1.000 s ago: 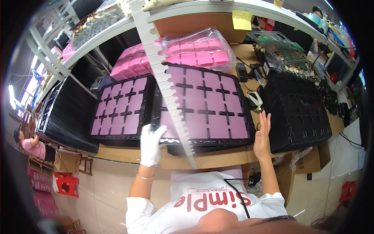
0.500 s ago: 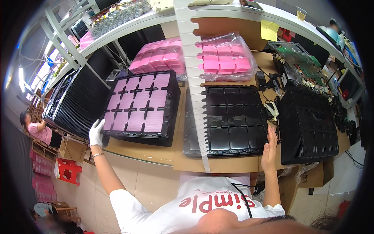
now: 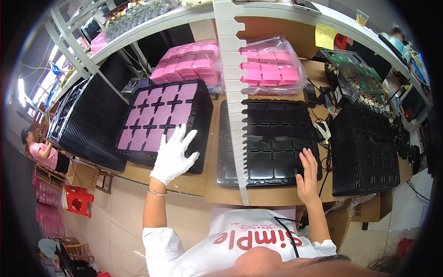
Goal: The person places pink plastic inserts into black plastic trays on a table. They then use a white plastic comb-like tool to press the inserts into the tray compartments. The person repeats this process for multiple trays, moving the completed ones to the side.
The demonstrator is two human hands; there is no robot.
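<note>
Along the bench (image 3: 208,171), a pink-topped tray stack (image 3: 154,115) is standing partly under the gloved left hand (image 3: 171,159), its fingers apart; rightward, a black tray (image 3: 279,141) is lying partly beneath the right hand (image 3: 309,181), fingers together, thumb apart.

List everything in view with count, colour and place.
Purple-lined tray stack: one, black, centre-left
Compartment tray: at least one, black, centre
Outer tray stacks: two, black, left and right
Foam-like bundles: two, pink, behind trays
Notched strip: one, white, across centre
Circuit boards: several, green, rear right
Sticky note: one, yellow, upper right
Cup: one, clear, upper shelf
Stool: one, red, left floor
Co-workers: at least two, pink and dark clothing, left
Left hand: one, white-gloved, over purple-lined tray stack
Right hand: one, bare, at compartment tray
</note>
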